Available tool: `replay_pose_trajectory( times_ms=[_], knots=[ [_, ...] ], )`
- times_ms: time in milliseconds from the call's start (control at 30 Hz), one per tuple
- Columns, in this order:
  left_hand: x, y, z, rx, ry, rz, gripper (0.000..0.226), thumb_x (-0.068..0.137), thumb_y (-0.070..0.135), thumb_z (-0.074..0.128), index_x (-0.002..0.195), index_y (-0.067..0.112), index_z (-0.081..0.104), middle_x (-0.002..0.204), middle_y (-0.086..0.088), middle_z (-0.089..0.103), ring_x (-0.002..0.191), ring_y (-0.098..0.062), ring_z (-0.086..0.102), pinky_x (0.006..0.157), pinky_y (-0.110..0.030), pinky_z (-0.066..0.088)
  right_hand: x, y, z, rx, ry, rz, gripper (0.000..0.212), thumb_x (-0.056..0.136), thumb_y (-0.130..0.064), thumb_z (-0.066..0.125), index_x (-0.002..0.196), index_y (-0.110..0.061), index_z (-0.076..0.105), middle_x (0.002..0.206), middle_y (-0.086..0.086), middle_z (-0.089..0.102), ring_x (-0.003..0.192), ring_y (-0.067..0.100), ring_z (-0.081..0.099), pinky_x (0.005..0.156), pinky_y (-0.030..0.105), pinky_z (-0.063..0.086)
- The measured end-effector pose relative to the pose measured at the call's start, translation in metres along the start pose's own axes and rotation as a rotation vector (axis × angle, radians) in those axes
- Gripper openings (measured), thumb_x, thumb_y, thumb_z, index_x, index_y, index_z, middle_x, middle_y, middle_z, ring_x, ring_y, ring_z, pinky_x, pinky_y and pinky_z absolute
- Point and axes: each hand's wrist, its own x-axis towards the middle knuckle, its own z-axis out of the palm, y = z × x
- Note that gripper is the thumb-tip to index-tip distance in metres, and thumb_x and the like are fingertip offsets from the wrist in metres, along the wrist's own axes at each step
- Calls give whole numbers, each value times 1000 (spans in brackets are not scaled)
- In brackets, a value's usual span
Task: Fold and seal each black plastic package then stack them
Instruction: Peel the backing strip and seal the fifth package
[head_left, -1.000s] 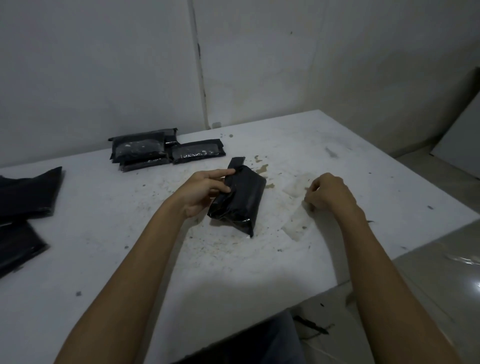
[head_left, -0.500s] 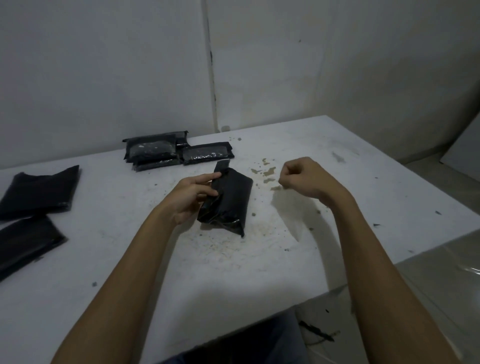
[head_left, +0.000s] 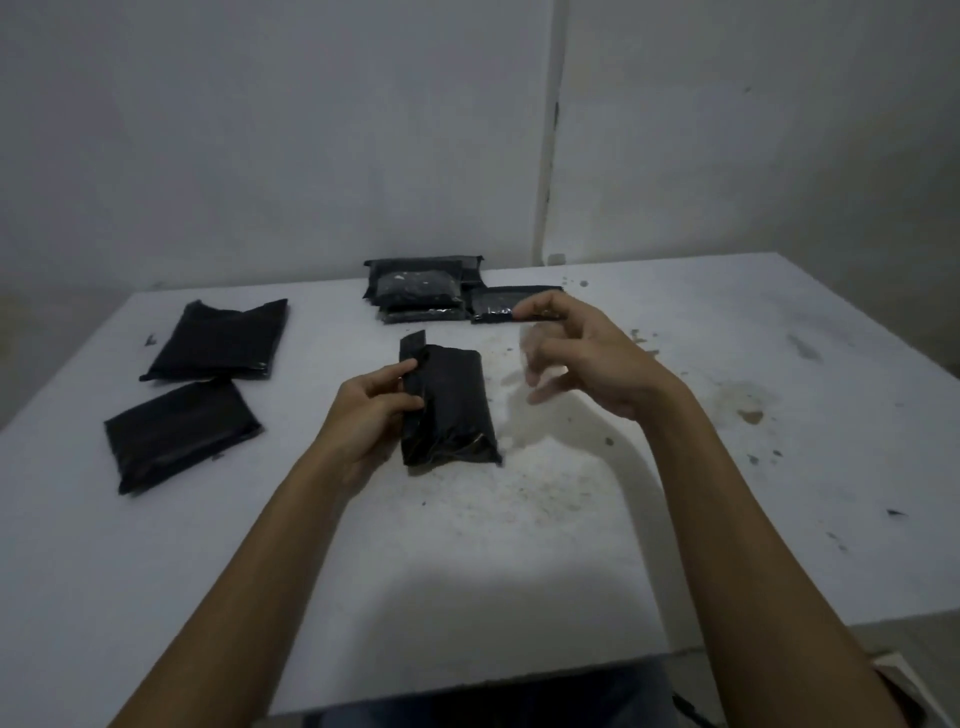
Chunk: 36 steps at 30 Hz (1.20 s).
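Observation:
A folded black plastic package (head_left: 452, 410) lies in the middle of the white table (head_left: 493, 561). My left hand (head_left: 371, 410) grips its left edge, thumb on top over the folded flap. My right hand (head_left: 597, 358) hovers above the table to the right of the package, blurred, with fingers curled. A faint clear strip (head_left: 540, 348) seems pinched between its thumb and fingers. A stack of sealed black packages (head_left: 415, 291) sits at the back, with one more sealed package (head_left: 493, 304) beside it, partly hidden by my right thumb.
Two flat black packages lie at the left, one farther back (head_left: 218, 338) and one nearer (head_left: 176, 436). The table surface is stained and speckled around the middle. A grey wall stands close behind the table. The floor shows at the lower right.
My right hand has lifted from the table's right side and moved left and up, its fist loosening. My left hand keeps hold of the package. The view has shifted left.

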Motion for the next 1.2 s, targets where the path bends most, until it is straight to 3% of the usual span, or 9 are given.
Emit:
replay_pose_trajectory(
  times_ms=[67, 167, 267, 367, 500, 700, 867, 1033, 1200],
  knots=[
    [-4, -3, -4, 22, 11, 19, 53, 92, -10, 62, 139, 14, 62, 114, -11, 70, 97, -25, 68, 81, -30, 60, 13, 2, 18, 37, -8, -8, 41, 93, 11, 58, 124, -15, 60, 82, 10, 62, 68, 22, 64, 55, 36, 58],
    [-3, -8, -9, 201, 23, 108, 53, 95, 0, 68, 143, 21, 58, 114, -8, 68, 100, -18, 69, 72, -17, 58, 35, 11, 46, 102, 0, 15, 36, 95, 0, 65, 126, -18, 63, 76, 3, 64, 64, 15, 62, 48, 31, 54],
    [5, -15, -17, 490, 31, 217, 54, 96, 19, 72, 147, 26, 55, 121, -5, 59, 107, -20, 66, 85, -22, 57, 53, 25, 67, 154, 34, 64, 34, 95, -3, 67, 126, -16, 63, 68, 4, 60, 54, 12, 56, 43, 25, 45],
    [8, -20, -21, 724, 20, 339, 57, 93, 41, 73, 145, 30, 53, 124, 1, 44, 105, -10, 55, 92, -15, 49, 64, 38, 79, 113, 85, 100, 30, 97, -6, 65, 124, -17, 65, 68, 3, 59, 54, 12, 52, 43, 23, 40],
    [15, -27, -27, 893, -3, 498, 75, 82, 71, 60, 144, 31, 51, 144, 10, 31, 136, -13, 36, 115, -36, 40, 72, 47, 84, 185, 142, 155, 28, 99, -7, 59, 124, -16, 66, 64, 1, 49, 46, 8, 40, 37, 19, 30],
    [21, -28, -27, 987, -116, 567, 93, 85, 85, 46, 155, 26, 32, 167, 10, 15, 152, -17, 24, 123, -53, 30, 73, 52, 73, 591, 84, 234, 30, 99, -4, 47, 126, -11, 58, 65, -4, 47, 40, 3, 30, 33, 15, 22],
    [28, -27, -27, 1011, -180, 551, 105, 75, 87, 53, 157, 28, 24, 172, 8, 6, 158, -12, 2, 128, -59, 0, 76, 54, 68, 741, 56, 232, 33, 97, -3, 49, 128, -12, 54, 64, -6, 48, 41, 2, 32, 34, 14, 24],
    [32, -25, -24, 1033, -195, 582, 109, 69, 88, 59, 154, 30, 21, 168, 10, 13, 154, -17, 16, 127, -61, -2, 81, 56, 70, 849, 56, 204, 44, 83, -4, 54, 126, -10, 52, 78, 0, 48, 40, 5, 32, 35, 16, 23],
    [37, -22, -20, 1075, -219, 592, 115, 66, 91, 59, 155, 30, 19, 169, 8, 15, 159, -16, 4, 125, -65, -4, 83, 64, 67, 965, -4, 208, 34, 79, -7, 53, 113, -11, 56, 76, 1, 43, 48, 7, 24, 37, 17, 22]
  ],
)
